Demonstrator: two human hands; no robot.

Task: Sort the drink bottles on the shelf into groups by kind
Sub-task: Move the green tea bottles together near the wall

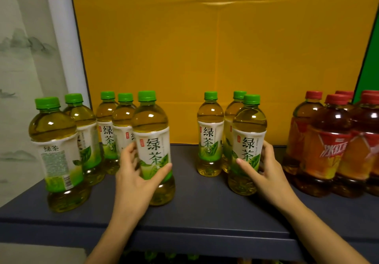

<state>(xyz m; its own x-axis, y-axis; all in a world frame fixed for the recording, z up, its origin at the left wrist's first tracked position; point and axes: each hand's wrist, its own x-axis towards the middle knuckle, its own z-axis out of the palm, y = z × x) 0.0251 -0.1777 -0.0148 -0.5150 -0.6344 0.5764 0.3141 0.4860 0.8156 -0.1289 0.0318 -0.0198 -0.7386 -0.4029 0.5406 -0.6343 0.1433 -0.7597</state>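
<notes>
Currently: left hand (133,178) grips a green-tea bottle (152,150), upright, left of shelf (201,202) centre near the front edge. Right hand (266,173) grips a second green bottle (249,146) right of centre. Red bottles (332,140) cluster at the right end, untouched.

A yellow backdrop sheet (205,58) fills the back, with a horizontal crease near its top and a faint vertical fold down its middle. A green panel (371,62) borders it on the right. On the left stands a white post (63,48), beside a pale wall covering (22,58) printed with ink-wash mountains
</notes>
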